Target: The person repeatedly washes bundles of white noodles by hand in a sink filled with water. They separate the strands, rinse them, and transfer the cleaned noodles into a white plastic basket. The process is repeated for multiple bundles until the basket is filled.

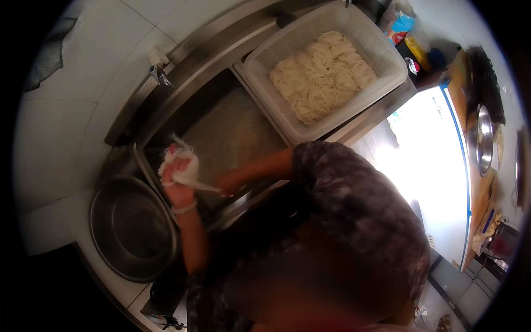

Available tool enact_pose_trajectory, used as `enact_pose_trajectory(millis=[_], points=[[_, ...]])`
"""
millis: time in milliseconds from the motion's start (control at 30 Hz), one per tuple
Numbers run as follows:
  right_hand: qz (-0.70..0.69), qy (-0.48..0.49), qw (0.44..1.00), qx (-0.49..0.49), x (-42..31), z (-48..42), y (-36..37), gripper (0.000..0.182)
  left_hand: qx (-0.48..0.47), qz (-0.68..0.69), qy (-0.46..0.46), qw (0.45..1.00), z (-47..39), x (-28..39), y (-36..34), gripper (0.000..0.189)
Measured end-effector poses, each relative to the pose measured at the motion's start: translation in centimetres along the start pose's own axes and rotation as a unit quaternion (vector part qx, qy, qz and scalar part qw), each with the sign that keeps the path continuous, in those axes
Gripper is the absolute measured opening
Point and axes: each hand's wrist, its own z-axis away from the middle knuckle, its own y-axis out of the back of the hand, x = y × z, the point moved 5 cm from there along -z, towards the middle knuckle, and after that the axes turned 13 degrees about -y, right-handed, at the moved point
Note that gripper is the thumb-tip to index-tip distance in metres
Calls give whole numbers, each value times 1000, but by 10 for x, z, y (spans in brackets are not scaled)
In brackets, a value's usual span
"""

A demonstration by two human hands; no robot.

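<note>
My left hand [177, 182] is curled around a bundle of white noodles [188, 168] above the left side of a steel sink basin [224, 124]. A twisted strand of noodles runs from it to my right hand [229, 182], which is blurred and seems closed on the strand's end over the near part of the basin. Cloudy water [249, 128] stands in the basin. Right of it, a white plastic basket [286, 120] holds a large heap of noodles [325, 76].
A round steel bowl [132, 228] stands left of the sink. A tap [161, 76] juts from the tiled wall behind. Packages [400, 27] lie at the back right, beyond the basket. A bright white surface [431, 166] and a steel bowl [484, 140] are to the right.
</note>
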Motion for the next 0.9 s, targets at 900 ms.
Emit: enact_pose_trajectory(millis=[900], points=[[126, -115, 985, 33, 83, -18, 125, 31, -223, -47, 101, 968, 4, -15, -60, 68]])
